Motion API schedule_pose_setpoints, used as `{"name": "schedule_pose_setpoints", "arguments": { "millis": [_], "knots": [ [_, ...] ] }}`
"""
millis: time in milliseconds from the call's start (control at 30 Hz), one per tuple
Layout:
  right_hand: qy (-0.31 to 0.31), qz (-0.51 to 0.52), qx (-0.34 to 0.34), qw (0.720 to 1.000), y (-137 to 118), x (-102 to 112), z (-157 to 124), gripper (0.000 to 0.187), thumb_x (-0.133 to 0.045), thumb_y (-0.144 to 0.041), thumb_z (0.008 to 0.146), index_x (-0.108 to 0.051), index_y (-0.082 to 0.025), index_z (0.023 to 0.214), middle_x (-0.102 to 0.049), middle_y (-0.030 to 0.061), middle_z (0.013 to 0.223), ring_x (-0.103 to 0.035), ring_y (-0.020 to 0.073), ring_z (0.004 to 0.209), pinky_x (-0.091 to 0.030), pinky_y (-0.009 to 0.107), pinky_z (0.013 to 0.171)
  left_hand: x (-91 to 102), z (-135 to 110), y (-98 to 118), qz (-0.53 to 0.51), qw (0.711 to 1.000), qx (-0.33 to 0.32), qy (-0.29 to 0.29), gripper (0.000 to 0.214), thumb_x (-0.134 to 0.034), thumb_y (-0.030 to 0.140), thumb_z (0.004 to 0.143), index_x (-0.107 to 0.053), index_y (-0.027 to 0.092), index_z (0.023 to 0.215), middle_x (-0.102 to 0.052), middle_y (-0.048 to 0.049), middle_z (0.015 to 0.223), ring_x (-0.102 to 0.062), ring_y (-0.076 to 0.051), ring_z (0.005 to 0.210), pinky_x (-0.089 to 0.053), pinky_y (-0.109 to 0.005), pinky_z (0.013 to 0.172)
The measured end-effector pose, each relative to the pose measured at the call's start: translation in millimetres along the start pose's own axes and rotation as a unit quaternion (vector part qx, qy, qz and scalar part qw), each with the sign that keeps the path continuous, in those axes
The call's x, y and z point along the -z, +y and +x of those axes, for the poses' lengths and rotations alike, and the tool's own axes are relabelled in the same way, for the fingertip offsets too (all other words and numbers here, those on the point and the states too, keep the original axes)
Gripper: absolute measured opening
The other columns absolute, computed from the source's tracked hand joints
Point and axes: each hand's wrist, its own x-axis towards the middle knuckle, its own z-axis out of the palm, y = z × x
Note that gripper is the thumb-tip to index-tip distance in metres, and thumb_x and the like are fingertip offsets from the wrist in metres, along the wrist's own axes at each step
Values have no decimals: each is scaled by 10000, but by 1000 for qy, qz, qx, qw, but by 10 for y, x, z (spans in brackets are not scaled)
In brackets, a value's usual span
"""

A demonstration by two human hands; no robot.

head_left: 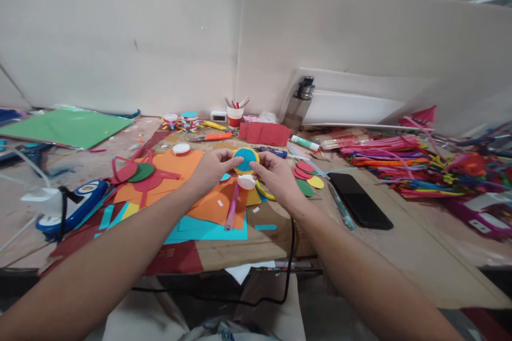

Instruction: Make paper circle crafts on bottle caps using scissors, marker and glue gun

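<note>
Forearms [120, 258] up front; left hand [214, 169] and right hand [277, 171] pinch blue-and-yellow disc [245, 158].
Disc held up over counter [456, 240], one hand per side, thumbs on face, fingers nearly closed. White round piece [246, 182] just below, orange paper [208, 209] left, paper circles [305, 187] near right hand, black phone [360, 201] farther right from where I stand.
</note>
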Motion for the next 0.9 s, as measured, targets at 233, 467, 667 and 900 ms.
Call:
{"name": "schedule_pose_setpoints", "arguments": {
  "millis": [233, 467, 667, 900],
  "knots": [
    [5, 20, -2, 1000, 16, -13, 18, 274, -719, -386, 715, -642, -183, 881, -631, -21, 740, -517, 98, 597, -457, 259, 595, -4, 9, -55, -30, 999, 14, -24, 402, -805, 487, 685, -745, 153, 902, -742, -57, 862, -632, -127, 669, -493, -242, 630],
    [-2, -3, 19, 1000, 35, -38, 22, 279, -708, -400, 726, -630, -186, 887, -626, -15, 762, -527, 109, 638, -459, 266, 623, -5, 18, -89, -45, 998, 24, -26, 394, -832, 456, 663, -762, 156, 909, -742, -49, 853, -629, -116, 669, -488, -231, 640],
    [50, -67, 30, 996, -146, 159, 62, 269, -620, -428, 806, -638, -185, 921, -653, 11, 817, -560, 120, 685, -474, 275, 657, 56, 66, -59, -131, 989, 60, 33, 403, -896, 409, 548, -712, 128, 770, -696, -31, 732, -558, -90, 538, -455, -231, 538],
    [97, -244, 71, 962, -213, 557, 25, 192, -548, -341, 872, -643, -180, 919, -663, 33, 813, -579, 154, 717, -471, 309, 715, 190, 163, -50, -152, 982, 42, 107, 425, -921, 356, 470, -700, 125, 751, -680, -30, 709, -539, -84, 539, -426, -219, 506]
  ]
}}
